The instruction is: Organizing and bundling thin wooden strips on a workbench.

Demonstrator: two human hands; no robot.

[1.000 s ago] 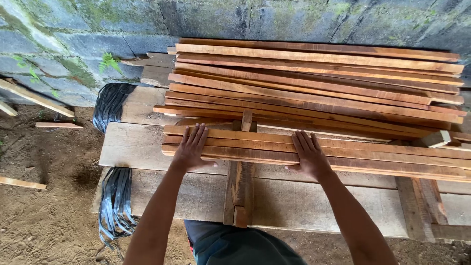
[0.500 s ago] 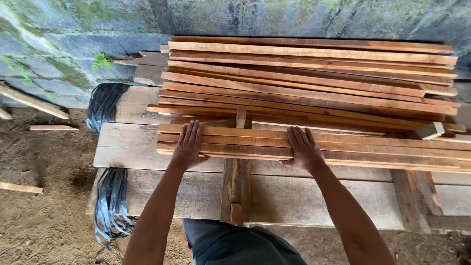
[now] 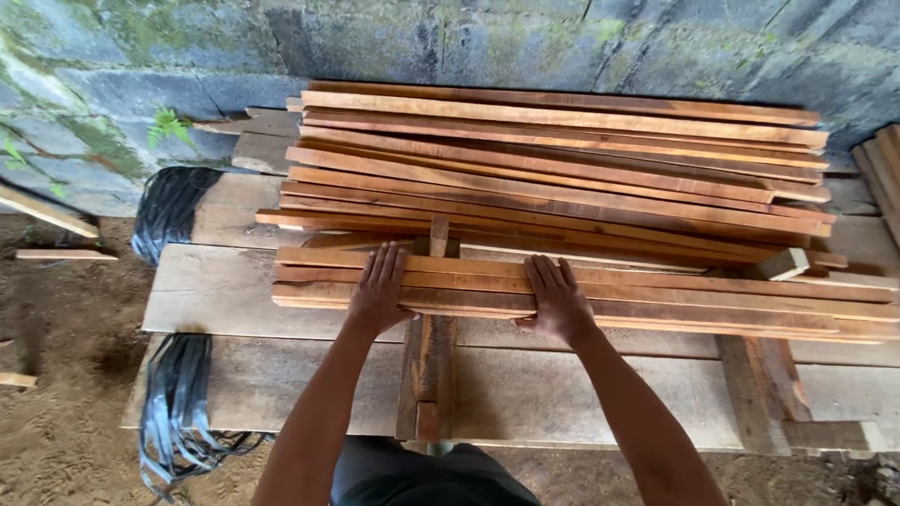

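A small bundle of reddish-brown wooden slats (image 3: 675, 295) lies along the near side of a rough plank table (image 3: 234, 300). My left hand (image 3: 380, 290) lies across the bundle near its left end, fingers flat on top and thumb hooked over the near edge. My right hand (image 3: 558, 300) grips the same bundle the same way, a little right of the table's upright centre batten (image 3: 429, 375). Behind the bundle sits a larger, looser stack of long slats (image 3: 562, 169).
A mossy concrete block wall (image 3: 422, 37) runs behind the table. Black plastic strapping (image 3: 173, 403) hangs off the table's left end, and more (image 3: 164, 206) lies further back. Loose wood offcuts (image 3: 61, 254) lie on the dirt floor at left. A short wood block (image 3: 783, 264) rests right of the bundle.
My left hand has slid to the right along the bundle, closer to the right hand. The view has shifted right, so everything sits further left in the frame.
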